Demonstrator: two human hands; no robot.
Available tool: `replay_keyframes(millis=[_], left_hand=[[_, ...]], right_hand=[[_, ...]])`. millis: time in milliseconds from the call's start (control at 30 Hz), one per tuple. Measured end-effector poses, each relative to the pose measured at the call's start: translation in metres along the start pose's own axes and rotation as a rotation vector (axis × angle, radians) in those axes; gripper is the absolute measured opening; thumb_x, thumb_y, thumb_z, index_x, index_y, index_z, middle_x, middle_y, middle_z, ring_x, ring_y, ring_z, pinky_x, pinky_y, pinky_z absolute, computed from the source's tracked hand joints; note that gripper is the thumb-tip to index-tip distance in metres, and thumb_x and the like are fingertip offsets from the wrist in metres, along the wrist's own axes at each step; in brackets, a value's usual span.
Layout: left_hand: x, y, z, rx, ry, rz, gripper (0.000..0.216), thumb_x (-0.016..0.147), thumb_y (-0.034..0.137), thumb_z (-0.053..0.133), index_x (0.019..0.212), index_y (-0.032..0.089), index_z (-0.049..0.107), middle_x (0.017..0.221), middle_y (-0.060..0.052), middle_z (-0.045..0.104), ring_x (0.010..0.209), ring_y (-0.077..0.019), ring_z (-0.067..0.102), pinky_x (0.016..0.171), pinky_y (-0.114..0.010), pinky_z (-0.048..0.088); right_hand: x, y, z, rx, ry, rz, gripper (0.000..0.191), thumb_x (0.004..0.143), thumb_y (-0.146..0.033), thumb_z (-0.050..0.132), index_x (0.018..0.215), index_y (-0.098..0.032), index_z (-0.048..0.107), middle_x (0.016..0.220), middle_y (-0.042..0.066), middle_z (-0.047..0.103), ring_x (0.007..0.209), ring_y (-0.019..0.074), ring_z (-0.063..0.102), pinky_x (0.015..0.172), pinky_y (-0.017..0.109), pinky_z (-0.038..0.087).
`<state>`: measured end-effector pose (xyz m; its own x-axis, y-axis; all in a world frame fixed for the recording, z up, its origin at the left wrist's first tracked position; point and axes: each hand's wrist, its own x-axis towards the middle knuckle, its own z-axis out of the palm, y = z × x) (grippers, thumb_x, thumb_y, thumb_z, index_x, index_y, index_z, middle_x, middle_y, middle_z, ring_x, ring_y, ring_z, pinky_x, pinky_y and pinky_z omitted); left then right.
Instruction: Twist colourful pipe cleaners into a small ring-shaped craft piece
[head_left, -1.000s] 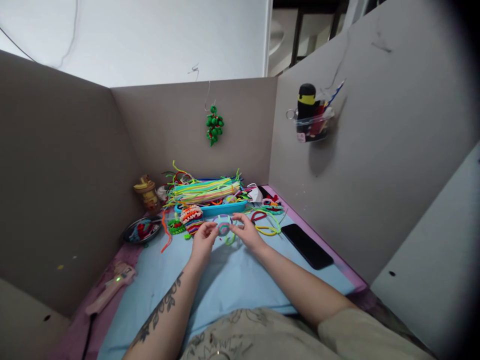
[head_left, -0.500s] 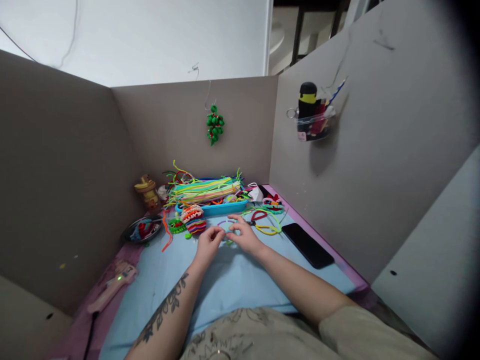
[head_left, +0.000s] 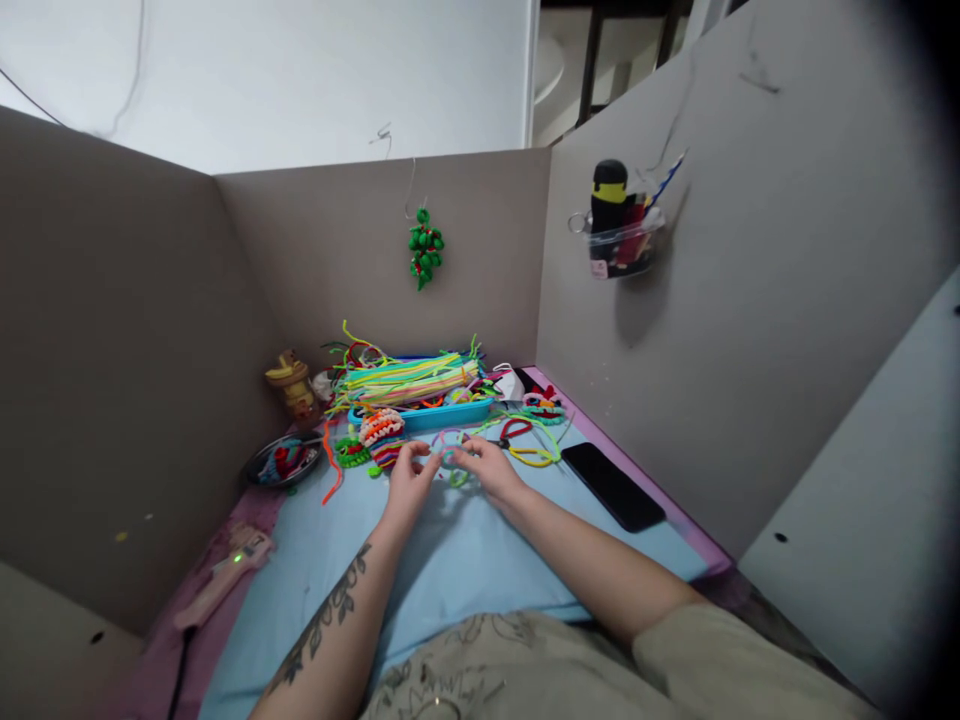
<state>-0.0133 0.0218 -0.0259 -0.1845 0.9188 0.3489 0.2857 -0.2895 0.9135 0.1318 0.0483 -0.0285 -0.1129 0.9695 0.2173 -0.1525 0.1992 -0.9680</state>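
Note:
A small looped piece of pipe cleaners (head_left: 448, 438), purple and pale blue with a green loop at its lower end, is between my hands over the blue mat (head_left: 480, 570). My left hand (head_left: 409, 482) is closed in a pinch on its left side. Across from it, my right hand (head_left: 491, 470) pinches the right side with thumb and fingers. The fingers hide part of the piece. Just left of my left hand lie a striped multicoloured pipe cleaner piece (head_left: 387, 455) and a green one (head_left: 350, 453).
Bundled pipe cleaners (head_left: 412, 378) lie over a blue tray (head_left: 450, 414) at the back. To the right are bent pipe cleaners (head_left: 534, 457) and a black phone (head_left: 613, 486). A dark bowl (head_left: 259, 478) and a pink glue gun (head_left: 225, 580) sit left. Grey panels enclose the table.
My left hand has shifted slightly left and its fingers have changed position. The fingers of my right hand have come down, so more of the looped piece shows. The view has moved slightly.

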Motion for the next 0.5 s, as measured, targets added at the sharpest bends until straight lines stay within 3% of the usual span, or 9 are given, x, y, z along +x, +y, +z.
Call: replay_keyframes(millis=[100, 200, 367, 500], left_hand=[[-0.0002, -0.0022, 0.0004, 0.035, -0.096, -0.046, 0.031, 0.07, 0.041, 0.06, 0.089, 0.016, 0.059, 0.084, -0.003, 0.056, 0.059, -0.0102, 0.047, 0.057, -0.023, 0.04], [0.0008, -0.0049, -0.0007, 0.083, -0.081, -0.014, 0.028, 0.072, 0.041, 0.059, 0.084, 0.016, 0.062, 0.085, -0.005, 0.056, 0.069, -0.014, 0.051, 0.063, -0.026, 0.041], [0.0021, -0.0074, -0.002, 0.197, -0.117, 0.042, 0.023, 0.074, 0.038, 0.056, 0.078, 0.017, 0.064, 0.093, -0.006, 0.051, 0.082, -0.0167, 0.05, 0.071, -0.028, 0.043], [0.0013, -0.0067, -0.0017, 0.227, -0.111, 0.032, 0.022, 0.074, 0.038, 0.056, 0.073, 0.017, 0.063, 0.102, -0.007, 0.046, 0.091, -0.0178, 0.05, 0.079, -0.03, 0.043]], right_hand=[[0.0009, 0.001, -0.0023, 0.155, -0.072, 0.108, 0.03, 0.058, -0.042, 0.072, 0.056, -0.017, 0.056, 0.059, -0.001, 0.054, 0.063, 0.013, 0.051, 0.067, 0.028, 0.038], [0.0003, 0.0024, -0.0028, 0.245, -0.145, 0.171, 0.032, 0.053, -0.038, 0.075, 0.055, -0.016, 0.053, 0.055, -0.004, 0.053, 0.055, 0.0095, 0.046, 0.061, 0.025, 0.035], [0.0012, 0.0064, -0.0027, 0.232, -0.203, 0.148, 0.03, 0.055, -0.037, 0.075, 0.058, -0.016, 0.053, 0.064, -0.002, 0.056, 0.063, 0.0112, 0.049, 0.067, 0.026, 0.036], [0.0027, 0.0062, -0.0073, 0.067, -0.188, 0.058, 0.027, 0.059, -0.039, 0.072, 0.063, -0.017, 0.058, 0.076, 0.003, 0.059, 0.081, 0.0172, 0.053, 0.079, 0.031, 0.037]])
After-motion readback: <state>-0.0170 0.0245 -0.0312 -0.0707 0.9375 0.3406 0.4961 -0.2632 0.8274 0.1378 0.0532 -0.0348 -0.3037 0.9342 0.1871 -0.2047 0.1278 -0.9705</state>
